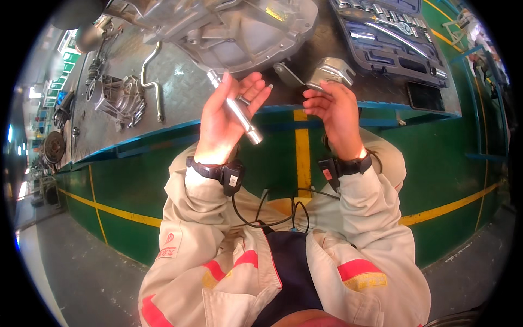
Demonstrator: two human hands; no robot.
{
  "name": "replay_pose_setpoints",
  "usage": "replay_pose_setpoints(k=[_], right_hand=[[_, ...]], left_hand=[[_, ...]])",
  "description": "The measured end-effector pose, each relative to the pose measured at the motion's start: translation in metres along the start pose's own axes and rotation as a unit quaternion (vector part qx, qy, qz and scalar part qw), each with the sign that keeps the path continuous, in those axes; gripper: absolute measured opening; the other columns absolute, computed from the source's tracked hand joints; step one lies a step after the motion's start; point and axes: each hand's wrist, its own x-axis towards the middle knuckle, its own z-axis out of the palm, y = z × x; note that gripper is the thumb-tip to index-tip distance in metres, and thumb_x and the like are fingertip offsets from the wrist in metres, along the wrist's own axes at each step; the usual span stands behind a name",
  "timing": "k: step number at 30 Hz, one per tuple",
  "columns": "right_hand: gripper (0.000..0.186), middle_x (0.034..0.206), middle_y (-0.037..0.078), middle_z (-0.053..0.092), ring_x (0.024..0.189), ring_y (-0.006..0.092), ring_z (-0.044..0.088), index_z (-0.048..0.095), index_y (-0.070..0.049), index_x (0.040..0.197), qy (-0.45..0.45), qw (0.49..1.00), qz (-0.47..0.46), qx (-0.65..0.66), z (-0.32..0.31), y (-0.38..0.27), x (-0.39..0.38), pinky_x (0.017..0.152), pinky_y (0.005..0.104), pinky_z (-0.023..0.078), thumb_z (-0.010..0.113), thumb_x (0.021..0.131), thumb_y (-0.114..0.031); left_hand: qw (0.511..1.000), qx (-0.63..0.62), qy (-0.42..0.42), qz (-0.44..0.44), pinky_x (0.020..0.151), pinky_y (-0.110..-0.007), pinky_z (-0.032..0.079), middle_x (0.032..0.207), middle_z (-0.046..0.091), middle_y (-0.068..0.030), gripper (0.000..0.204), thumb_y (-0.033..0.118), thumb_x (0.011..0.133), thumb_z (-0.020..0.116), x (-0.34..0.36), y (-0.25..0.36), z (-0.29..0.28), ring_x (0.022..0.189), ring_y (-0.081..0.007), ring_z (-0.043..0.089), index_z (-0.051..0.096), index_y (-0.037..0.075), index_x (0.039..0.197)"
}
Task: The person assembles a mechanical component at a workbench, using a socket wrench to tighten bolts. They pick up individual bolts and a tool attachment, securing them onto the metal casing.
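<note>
A chrome socket extension bar (237,113) with a socket on its lower end lies across the palm of my left hand (226,109). The thumb holds it there, while the other fingers are loosely bent and point right. My right hand (339,111) is at the table's front edge, its fingers curled and pinched together. Something thin and grey shows at the fingertips, too small to name. Just beyond them a bent metal bracket (332,71) rests on the table; whether the fingers touch it I cannot tell. Above my left hand stands a large cast gearbox housing (239,38).
An open socket set case (387,54) with a ratchet (400,27) lies at the right. In front of it is a black phone (426,96). On the left are a bent metal rod (148,71) and a small cast housing (117,98). The table has a blue edge (163,126).
</note>
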Motion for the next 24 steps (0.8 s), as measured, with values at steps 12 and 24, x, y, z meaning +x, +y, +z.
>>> replay_pose_setpoints(k=[12, 24], right_hand=[[0.029, 0.091, 0.015, 0.072, 0.069, 0.0184, 0.07, 0.06, 0.0, 0.109, -0.021, 0.996, 0.051, 0.069, -0.008, -0.004, -0.02, 0.061, 0.0316, 0.059, 0.067, 0.1, -0.028], [0.012, 0.079, 0.009, 0.069, 0.062, 0.0182, 0.067, 0.065, -0.001, 0.098, -0.057, 0.91, -0.252, -0.324, 0.009, 0.034, -0.064, 0.059, 0.0292, 0.051, 0.073, 0.092, -0.008]], left_hand=[[0.991, -0.083, -0.095, -0.048, 0.122, -0.068, 0.022, 0.152, 0.043, -0.0343, 0.026, 0.027, 0.105, 0.049, -0.003, -0.018, 0.017, 0.15, -0.0469, 0.03, 0.054, 0.003, 0.096], [0.982, 0.003, -0.172, -0.083, 0.117, -0.046, 0.037, 0.163, 0.026, -0.0322, 0.038, 0.029, 0.103, 0.048, -0.024, -0.057, 0.024, 0.155, -0.0413, 0.021, 0.053, 0.001, 0.129]])
